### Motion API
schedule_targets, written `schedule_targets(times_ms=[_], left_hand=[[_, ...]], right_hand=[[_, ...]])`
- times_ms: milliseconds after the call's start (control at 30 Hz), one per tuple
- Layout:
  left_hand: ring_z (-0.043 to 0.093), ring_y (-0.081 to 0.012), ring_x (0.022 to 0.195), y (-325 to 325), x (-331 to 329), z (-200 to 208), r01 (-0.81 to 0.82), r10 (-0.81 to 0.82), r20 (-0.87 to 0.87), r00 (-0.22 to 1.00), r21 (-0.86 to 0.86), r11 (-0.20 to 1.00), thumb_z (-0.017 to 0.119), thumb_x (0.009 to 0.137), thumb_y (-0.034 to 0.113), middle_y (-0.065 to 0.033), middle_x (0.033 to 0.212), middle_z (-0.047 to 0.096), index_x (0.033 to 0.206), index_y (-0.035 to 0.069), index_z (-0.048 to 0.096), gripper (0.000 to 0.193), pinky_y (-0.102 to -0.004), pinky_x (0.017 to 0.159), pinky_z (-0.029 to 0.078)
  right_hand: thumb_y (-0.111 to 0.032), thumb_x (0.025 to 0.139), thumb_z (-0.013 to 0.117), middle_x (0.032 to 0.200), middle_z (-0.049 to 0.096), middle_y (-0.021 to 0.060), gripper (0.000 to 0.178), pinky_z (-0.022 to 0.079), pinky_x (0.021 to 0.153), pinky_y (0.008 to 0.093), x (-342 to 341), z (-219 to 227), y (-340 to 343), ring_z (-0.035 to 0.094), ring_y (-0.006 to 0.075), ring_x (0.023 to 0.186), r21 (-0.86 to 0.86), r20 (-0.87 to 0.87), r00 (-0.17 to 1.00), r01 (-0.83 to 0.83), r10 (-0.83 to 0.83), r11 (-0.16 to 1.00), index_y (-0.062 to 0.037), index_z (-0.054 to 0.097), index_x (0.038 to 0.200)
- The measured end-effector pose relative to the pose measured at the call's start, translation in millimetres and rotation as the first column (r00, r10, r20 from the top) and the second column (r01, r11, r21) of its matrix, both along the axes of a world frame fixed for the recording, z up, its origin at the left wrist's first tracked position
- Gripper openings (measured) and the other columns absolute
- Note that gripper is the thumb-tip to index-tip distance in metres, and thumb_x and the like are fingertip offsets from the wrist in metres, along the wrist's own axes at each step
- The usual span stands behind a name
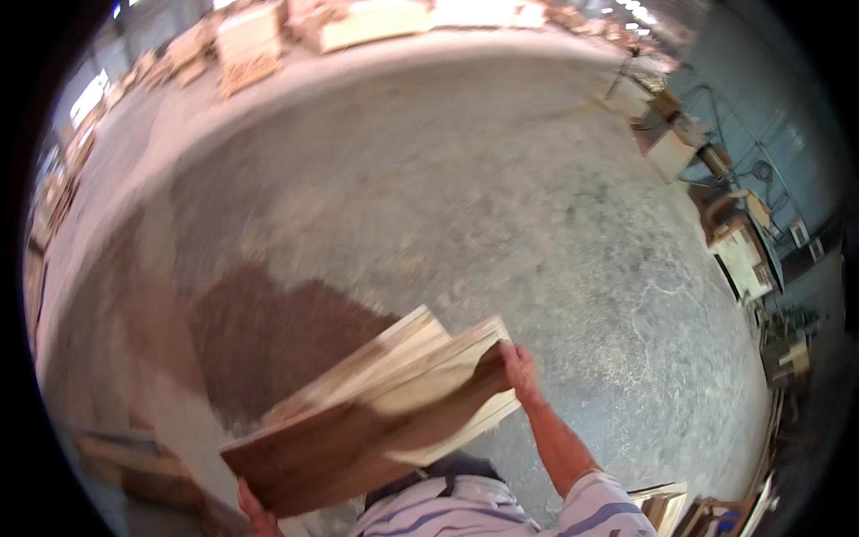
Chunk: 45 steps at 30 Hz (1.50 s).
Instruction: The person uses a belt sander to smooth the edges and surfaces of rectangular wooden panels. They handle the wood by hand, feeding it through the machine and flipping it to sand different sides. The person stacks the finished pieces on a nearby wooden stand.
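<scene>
A broad wooden panel (358, 434), part dark brown and part pale, slants across the space in front of my body. My right hand (522, 369) is closed around its far right corner. At its near left corner is my left hand (257, 512), gripping the edge, with part of the hand cut off by the picture's rim. Paler boards (376, 358) show past the panel's far edge. Whether they are held together with it or lie beneath it, I cannot tell. The panel hides most of what is under it.
Grey concrete floor (429, 206) stretches ahead, with a dark brown patch (277, 331) beyond the panel. Stacked timber (249, 45) lines the far side. Benches and machines (743, 259) stand along the right wall. Blurred timber (134, 456) lies near left, boards (662, 506) near right.
</scene>
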<state>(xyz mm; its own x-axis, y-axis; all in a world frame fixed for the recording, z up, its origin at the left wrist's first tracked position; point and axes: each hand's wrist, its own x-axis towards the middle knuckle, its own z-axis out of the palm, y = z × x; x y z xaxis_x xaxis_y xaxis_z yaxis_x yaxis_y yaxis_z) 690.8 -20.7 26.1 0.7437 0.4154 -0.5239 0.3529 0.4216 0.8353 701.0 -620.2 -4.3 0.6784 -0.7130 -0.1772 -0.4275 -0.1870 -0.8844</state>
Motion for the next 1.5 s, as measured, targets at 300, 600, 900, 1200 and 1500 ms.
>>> schedule_targets(times_ms=[300,600,900,1200,1500], left_hand=[[0.05,-0.0152,0.102,40.1,-23.2,-39.1,0.01,0.042,-0.153,0.987,0.325,0.946,0.051,0.092,0.032,-0.0047,0.109,0.056,0.117,0.004,0.053,0.037,-0.0303,0.092,0.039],[0.05,-0.0139,0.102,2.6,-4.0,-74.6,-0.023,0.186,-0.346,0.919,0.425,0.905,0.055,0.091,0.026,-0.0052,0.111,0.057,0.116,0.0,0.055,0.037,-0.0278,0.091,0.039],[0.05,-0.0159,0.107,6.7,60.6,-147.0,0.029,0.216,-0.457,0.862,0.471,0.881,0.057,0.087,0.033,-0.01,0.117,0.057,0.121,-0.003,0.052,0.05,-0.0269,0.092,0.038],[0.053,-0.0186,0.101,2.8,84.7,-182.4,0.104,0.199,-0.493,0.847,0.521,0.847,0.057,0.084,0.038,-0.0123,0.113,0.059,0.121,-0.005,0.052,0.057,-0.0287,0.089,0.04],[0.053,-0.0194,0.096,7.1,96.2,-194.8,0.082,0.243,-0.496,0.834,0.546,0.834,0.058,0.083,0.036,-0.0122,0.108,0.058,0.121,-0.007,0.05,0.058,-0.0299,0.085,0.041]], right_hand=[[-0.039,0.091,0.051,0.085,0.061,0.0119,0.044,0.042,0.075,0.0317,41.4,17.0,33.6,0.051,0.0165,0.081,-0.05,-0.201,0.973,-0.129,0.116,0.99,0.0024,0.062,0.1],[-0.036,0.091,0.052,0.106,0.061,0.0093,0.045,0.043,0.085,0.0307,104.7,-52.6,9.0,0.055,0.0175,0.096,0.161,-0.234,0.932,-0.242,0.275,0.957,0.001,0.057,0.116],[-0.04,0.091,0.052,0.107,0.06,0.0086,0.047,0.042,0.085,0.03,184.2,-124.6,7.3,0.055,0.0175,0.095,0.147,-0.354,0.884,-0.27,0.306,0.952,-0.0004,0.057,0.116],[-0.039,0.09,0.052,0.115,0.057,0.0101,0.051,0.041,0.091,0.0308,192.8,-146.7,10.3,0.053,0.019,0.104,0.159,-0.397,0.866,-0.263,0.306,0.952,0.0015,0.053,0.121],[-0.039,0.091,0.052,0.115,0.057,0.0101,0.05,0.04,0.092,0.0303,190.6,-167.9,12.1,0.053,0.0188,0.104,0.195,-0.411,0.867,-0.219,0.283,0.956,0.0019,0.054,0.12]])
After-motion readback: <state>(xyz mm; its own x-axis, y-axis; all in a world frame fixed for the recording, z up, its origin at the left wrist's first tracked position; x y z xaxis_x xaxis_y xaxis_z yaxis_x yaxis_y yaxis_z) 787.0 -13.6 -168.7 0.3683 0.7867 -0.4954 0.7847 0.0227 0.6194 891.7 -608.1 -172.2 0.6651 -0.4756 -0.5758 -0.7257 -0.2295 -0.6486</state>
